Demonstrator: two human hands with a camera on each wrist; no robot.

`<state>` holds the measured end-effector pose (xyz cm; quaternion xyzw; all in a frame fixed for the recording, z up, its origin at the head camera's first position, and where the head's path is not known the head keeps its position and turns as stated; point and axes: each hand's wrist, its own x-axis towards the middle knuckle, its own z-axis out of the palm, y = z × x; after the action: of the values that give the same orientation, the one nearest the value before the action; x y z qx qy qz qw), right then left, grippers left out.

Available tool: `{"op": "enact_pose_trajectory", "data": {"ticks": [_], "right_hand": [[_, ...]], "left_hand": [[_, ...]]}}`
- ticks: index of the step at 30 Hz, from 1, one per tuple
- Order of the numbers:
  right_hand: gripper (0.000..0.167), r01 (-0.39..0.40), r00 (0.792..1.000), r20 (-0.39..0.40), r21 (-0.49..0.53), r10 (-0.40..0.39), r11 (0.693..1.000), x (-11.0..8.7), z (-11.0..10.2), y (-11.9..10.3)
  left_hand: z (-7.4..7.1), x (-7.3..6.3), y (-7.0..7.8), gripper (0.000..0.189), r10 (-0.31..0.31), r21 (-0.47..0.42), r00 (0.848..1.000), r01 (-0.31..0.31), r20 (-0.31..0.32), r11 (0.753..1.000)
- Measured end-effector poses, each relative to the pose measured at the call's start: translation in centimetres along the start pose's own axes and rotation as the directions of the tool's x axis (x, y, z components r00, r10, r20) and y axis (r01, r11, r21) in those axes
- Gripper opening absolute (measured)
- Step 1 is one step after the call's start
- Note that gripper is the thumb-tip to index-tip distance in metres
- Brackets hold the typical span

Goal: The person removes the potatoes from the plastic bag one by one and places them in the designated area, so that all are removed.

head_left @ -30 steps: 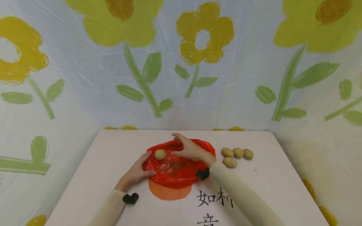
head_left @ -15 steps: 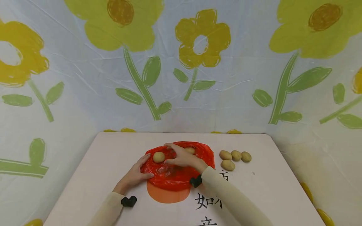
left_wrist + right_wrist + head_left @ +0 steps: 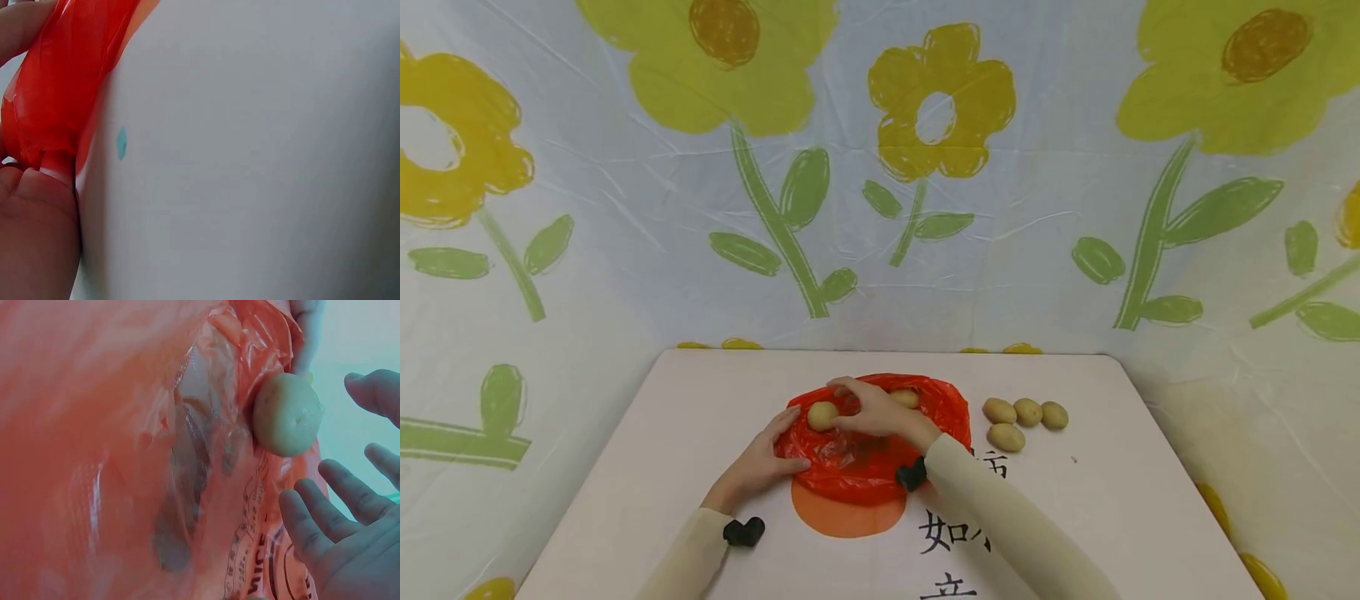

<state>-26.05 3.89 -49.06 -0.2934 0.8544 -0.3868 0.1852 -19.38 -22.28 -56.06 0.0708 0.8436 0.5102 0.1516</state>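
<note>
A red plastic bag (image 3: 857, 471) lies spread on the table. One round potato (image 3: 823, 416) sits on its left part, and another potato (image 3: 906, 397) shows behind the right wrist. My left hand (image 3: 763, 458) holds the bag's left side, thumb toward the front and fingers toward the back; red plastic (image 3: 56, 81) lies between them in the left wrist view. Reaching across the bag, my right hand (image 3: 876, 410) has its thumb at the left potato's edge in the head view. In the right wrist view its spread fingers (image 3: 331, 512) stand apart from that potato (image 3: 287, 415).
Several loose potatoes (image 3: 1006, 437) lie on the pale table (image 3: 1075, 517) to the right of the bag. An orange printed disc (image 3: 850, 521) and black characters mark the tabletop. Flower-printed cloth (image 3: 970, 292) hangs behind and at both sides.
My right hand has moved left over the bag to the left potato, uncovering the potato behind its wrist. The left hand stays at the bag's left side. The head view shifted slightly.
</note>
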Motion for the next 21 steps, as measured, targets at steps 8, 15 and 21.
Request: {"op": "enact_pose_trajectory", "data": {"ticks": [8,15,21], "right_hand": [[0.059,0.059,0.998,-0.004,-0.016,-0.059,0.998,0.8,0.5,0.4],[0.056,0.042,0.999,0.006,-0.023,-0.042,0.999,1.2,0.7,0.4],[0.054,0.035,0.999,0.012,-0.034,-0.035,0.999,1.5,0.8,0.8]], "left_hand": [[0.0,0.1,0.3,0.098,-0.002,-0.009,1.000,0.002,-0.001,1.000],[0.0,-0.1,0.2,0.100,0.000,-0.010,1.000,0.000,-0.002,1.000],[0.0,0.0,0.0,0.100,0.003,-0.004,1.000,-0.003,-0.002,1.000]]}}
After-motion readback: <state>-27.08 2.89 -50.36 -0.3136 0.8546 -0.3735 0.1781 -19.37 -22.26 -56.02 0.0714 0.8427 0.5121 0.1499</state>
